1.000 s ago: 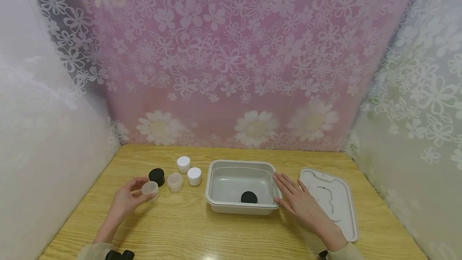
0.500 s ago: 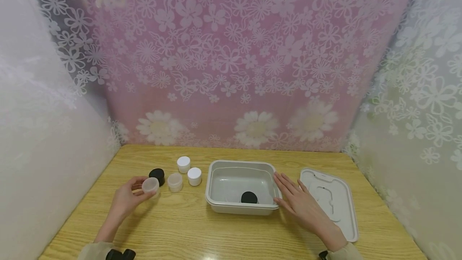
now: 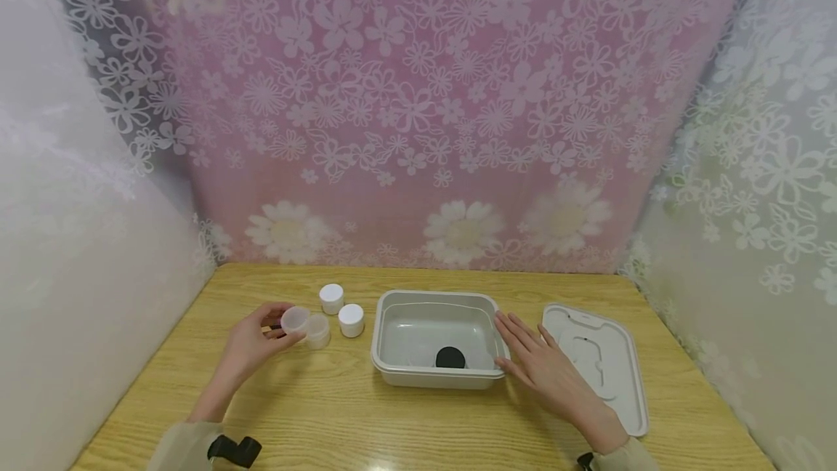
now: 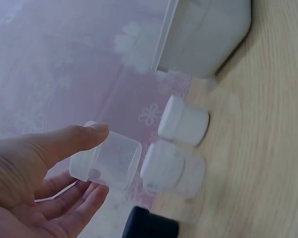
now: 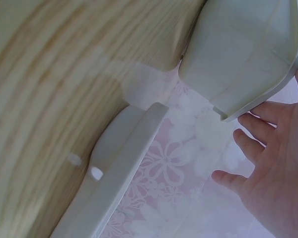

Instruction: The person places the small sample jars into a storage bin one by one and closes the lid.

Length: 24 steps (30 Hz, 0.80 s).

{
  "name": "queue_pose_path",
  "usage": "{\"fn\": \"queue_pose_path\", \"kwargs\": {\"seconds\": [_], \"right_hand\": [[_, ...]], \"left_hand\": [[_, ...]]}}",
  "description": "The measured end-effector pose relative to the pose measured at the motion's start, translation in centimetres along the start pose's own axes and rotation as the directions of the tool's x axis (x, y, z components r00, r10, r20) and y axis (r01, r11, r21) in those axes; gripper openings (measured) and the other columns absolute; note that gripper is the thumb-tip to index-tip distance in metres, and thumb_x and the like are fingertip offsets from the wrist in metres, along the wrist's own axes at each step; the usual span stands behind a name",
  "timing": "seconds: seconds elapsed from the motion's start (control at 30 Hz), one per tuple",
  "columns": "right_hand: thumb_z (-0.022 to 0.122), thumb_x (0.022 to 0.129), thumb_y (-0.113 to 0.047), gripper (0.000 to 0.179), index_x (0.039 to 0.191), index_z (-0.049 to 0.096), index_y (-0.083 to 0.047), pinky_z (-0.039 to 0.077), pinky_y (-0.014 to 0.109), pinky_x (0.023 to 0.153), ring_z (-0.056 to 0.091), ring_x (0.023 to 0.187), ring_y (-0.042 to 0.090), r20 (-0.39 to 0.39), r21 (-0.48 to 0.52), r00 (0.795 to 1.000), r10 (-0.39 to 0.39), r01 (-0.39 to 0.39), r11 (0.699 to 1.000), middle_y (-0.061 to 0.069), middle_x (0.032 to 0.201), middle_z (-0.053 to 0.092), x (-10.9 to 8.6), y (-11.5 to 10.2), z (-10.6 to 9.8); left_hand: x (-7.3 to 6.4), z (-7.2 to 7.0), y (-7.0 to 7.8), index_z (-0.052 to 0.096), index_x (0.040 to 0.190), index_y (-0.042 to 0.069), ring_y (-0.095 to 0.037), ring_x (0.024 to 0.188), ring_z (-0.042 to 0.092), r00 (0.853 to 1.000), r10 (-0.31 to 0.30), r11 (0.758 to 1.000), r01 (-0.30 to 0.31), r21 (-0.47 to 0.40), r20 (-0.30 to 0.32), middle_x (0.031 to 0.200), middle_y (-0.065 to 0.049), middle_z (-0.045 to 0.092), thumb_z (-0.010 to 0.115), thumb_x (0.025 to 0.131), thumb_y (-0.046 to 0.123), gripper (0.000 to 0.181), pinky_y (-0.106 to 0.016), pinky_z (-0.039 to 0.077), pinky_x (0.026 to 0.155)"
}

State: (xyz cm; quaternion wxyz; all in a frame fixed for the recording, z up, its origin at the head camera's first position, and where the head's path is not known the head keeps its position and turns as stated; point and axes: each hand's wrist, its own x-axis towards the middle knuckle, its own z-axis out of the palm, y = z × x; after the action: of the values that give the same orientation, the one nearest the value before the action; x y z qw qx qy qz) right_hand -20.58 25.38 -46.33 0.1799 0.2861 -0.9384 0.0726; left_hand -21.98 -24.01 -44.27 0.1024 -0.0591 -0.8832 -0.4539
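Observation:
My left hand (image 3: 251,344) pinches a small translucent jar (image 4: 114,157) between thumb and fingers, raised off the table. Just right of it stands a second translucent jar (image 3: 318,333), with two white jars (image 3: 331,299) (image 3: 351,320) beyond. A black jar (image 4: 151,225) shows low in the left wrist view; in the head view my left hand and the held jar mostly cover it. Straight fingers of my right hand (image 3: 548,375) touch the right rim of a pale grey plastic container (image 3: 438,381). Inside that container, near its front wall, is another black jar (image 3: 450,357).
A pale lid (image 3: 615,376) lies on the wooden table (image 3: 366,427), partly behind my right wrist. Flower-patterned curtains (image 3: 418,129) close off the back and both sides.
The translucent jar in my left hand has risen and moved right, from beside the black jar to the second translucent jar. My right hand has kept its place on the container.

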Motion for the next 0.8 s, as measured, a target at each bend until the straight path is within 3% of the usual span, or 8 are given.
{"fn": "queue_pose_path", "kwargs": {"seconds": [0.17,0.43,0.6,0.8], "right_hand": [[0.057,0.102,-0.043,0.068,0.156,0.039,-0.007,0.030,0.066,0.114,0.039,0.146,0.029,0.007,0.004,1.000,0.006,-0.006,1.000,0.007,0.160,0.040,0.0,0.0,0.0],[0.057,0.102,-0.044,0.068,0.156,0.039,-0.007,0.030,0.064,0.115,0.039,0.146,0.029,-0.001,-0.001,1.000,0.006,-0.006,1.000,0.006,0.160,0.040,0.0,0.1,0.0],[0.057,0.102,-0.044,0.068,0.157,0.039,-0.007,0.029,0.063,0.116,0.038,0.147,0.029,0.003,0.009,1.000,0.008,-0.008,1.000,0.006,0.161,0.039,0.0,0.1,0.1],[0.057,0.102,-0.044,0.068,0.157,0.039,-0.007,0.029,0.064,0.116,0.038,0.147,0.028,0.008,0.011,1.000,0.007,-0.007,1.000,0.006,0.161,0.039,0.0,0.0,0.0]], "left_hand": [[0.9,0.8,1.5,0.061,0.131,0.002,-0.035,0.108,0.069,0.999,0.029,1.000,-0.029,0.008,0.034,0.120,-0.021,0.067,0.084,0.086,0.023,0.054,-0.033,0.063,0.083],[2.6,2.9,4.7,0.061,0.133,0.004,-0.035,0.115,0.065,0.991,0.075,0.993,-0.064,-0.095,0.114,0.127,-0.017,0.064,0.085,0.084,0.019,0.056,-0.035,0.061,0.089],[3.3,4.3,6.5,0.062,0.133,0.006,-0.035,0.112,0.066,0.975,0.140,0.986,-0.122,-0.112,0.172,0.128,-0.016,0.064,0.085,0.084,0.018,0.055,-0.042,0.060,0.092],[4.0,5.6,7.6,0.064,0.130,0.009,-0.028,0.109,0.066,0.944,0.222,0.972,-0.195,-0.130,0.244,0.118,-0.008,0.067,0.085,0.085,0.018,0.051,-0.046,0.059,0.093]]}}
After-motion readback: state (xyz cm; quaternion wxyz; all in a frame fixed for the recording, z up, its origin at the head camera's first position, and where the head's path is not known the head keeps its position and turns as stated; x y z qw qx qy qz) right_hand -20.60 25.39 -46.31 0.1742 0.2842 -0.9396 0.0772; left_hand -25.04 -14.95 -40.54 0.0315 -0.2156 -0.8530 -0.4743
